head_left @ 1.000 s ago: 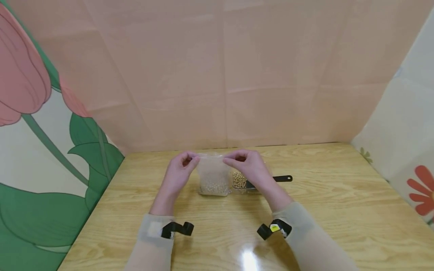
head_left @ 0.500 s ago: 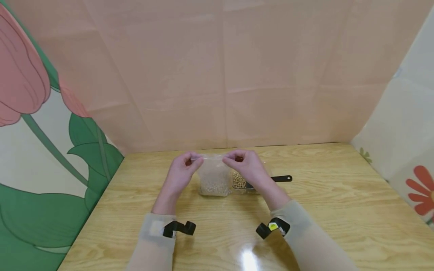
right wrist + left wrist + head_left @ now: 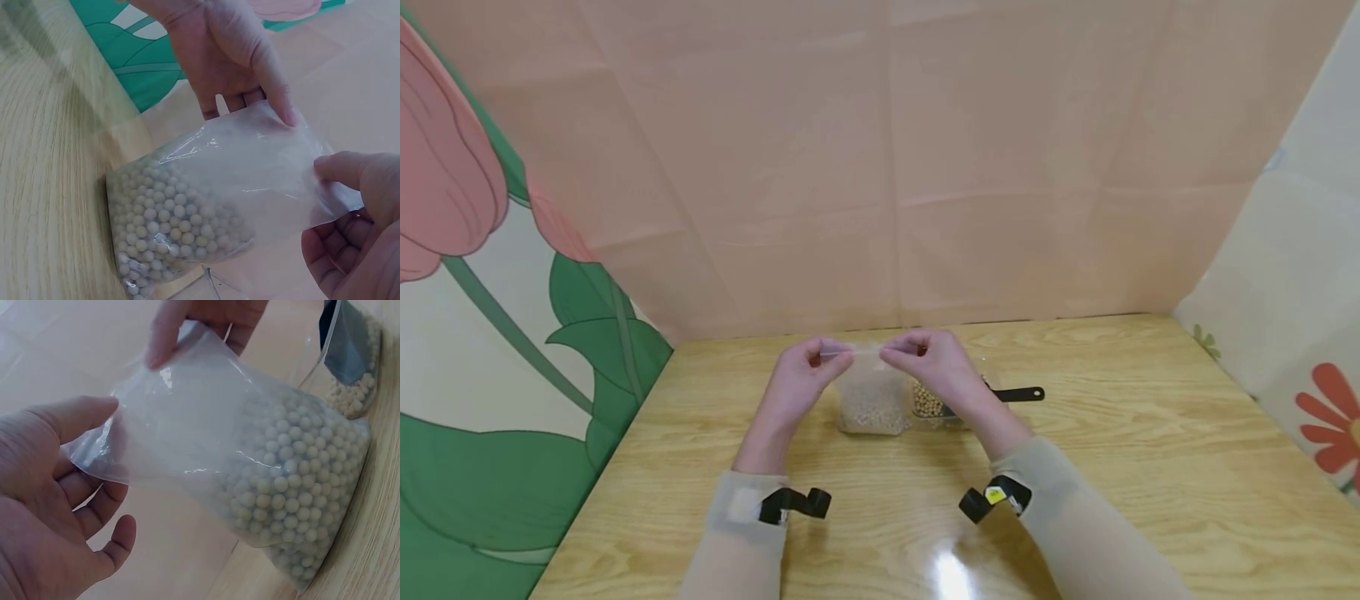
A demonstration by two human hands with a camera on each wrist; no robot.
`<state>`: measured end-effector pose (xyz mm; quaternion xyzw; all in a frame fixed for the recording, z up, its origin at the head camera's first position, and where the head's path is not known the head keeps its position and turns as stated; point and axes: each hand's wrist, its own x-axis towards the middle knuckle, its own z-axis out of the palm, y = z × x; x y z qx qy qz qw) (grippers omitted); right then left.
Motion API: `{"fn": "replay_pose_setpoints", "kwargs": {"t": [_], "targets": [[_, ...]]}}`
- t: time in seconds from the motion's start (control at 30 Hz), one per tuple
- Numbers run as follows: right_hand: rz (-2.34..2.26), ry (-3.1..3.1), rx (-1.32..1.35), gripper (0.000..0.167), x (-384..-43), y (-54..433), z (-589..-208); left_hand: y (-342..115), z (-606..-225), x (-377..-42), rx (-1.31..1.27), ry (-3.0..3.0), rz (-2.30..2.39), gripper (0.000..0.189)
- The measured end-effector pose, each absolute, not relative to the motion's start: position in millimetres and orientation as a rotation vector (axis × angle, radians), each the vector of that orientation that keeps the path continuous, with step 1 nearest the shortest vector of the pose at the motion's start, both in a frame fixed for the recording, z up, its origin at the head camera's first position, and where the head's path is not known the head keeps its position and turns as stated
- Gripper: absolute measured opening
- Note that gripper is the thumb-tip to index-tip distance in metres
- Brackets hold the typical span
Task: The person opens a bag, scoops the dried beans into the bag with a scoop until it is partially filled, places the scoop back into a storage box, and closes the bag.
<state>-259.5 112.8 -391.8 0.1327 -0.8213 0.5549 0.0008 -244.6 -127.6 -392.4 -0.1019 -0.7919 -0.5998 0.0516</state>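
Note:
A clear plastic bag [image 3: 872, 392] stands on the table with its lower half full of small pale round beads [image 3: 300, 469]. My left hand [image 3: 796, 379] pinches the bag's top edge at the left corner between thumb and fingers. At the opposite corner, my right hand [image 3: 942, 367] pinches the same edge. The right wrist view shows the right thumb [image 3: 344, 167] pressed on the film, its other fingers behind. Between the hands the top is stretched flat, and the upper half of the bag holds no beads.
Just right of the bag, partly behind my right forearm, a clear box holds tan beads [image 3: 927, 402]. A scoop with a black handle [image 3: 1021, 394] lies in it, handle pointing right. A pink sheet [image 3: 880, 167] rises behind the wooden table [image 3: 1150, 433].
The left hand has shifted a little right and the right hand a little left along the bag's top, so they are closer together. The bag, box and scoop stay in place.

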Motion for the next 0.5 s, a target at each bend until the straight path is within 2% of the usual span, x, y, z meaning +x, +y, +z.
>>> {"fn": "replay_pose_setpoints", "kwargs": {"t": [0.2, 0.5], "targets": [[1.740, -2.565, 0.447, 0.021, -261.1, 110.4, -394.1, -127.3, -392.5, -245.5, -0.282, -2.431, -1.817, 0.014], [1.788, -2.593, 0.412, 0.027, -261.4, 108.1, -391.9, -126.8, -391.3, -245.6, -0.296, -2.424, -1.814, 0.017]]}}
